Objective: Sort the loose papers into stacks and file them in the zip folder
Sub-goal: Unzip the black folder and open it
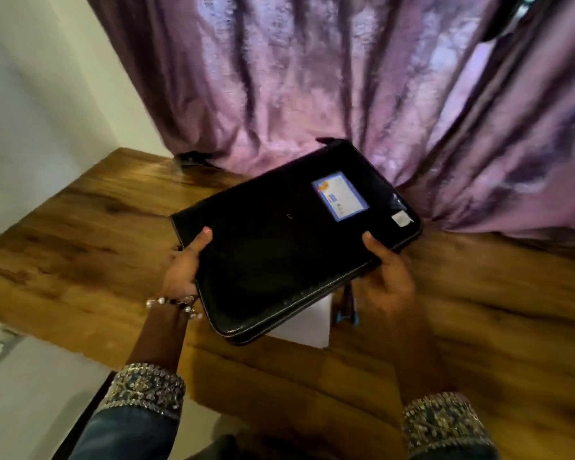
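Gripping the closed black zip folder [279, 240] with left hand [183, 267] and right hand [390, 280], thumbs on top, over white papers [309, 323] on the wooden table [80, 247], contents hidden

Both arms reached forward over the table's near edge, forearms bare beyond beaded cuffs. The left hand [183, 263] gripped the folder [279, 237] at its left side — thumb flat on top, fingers hidden beneath — with a bead bracelet at the wrist. The right hand [390, 277] held the folder's right edge, thumb on top, fingers curled under.
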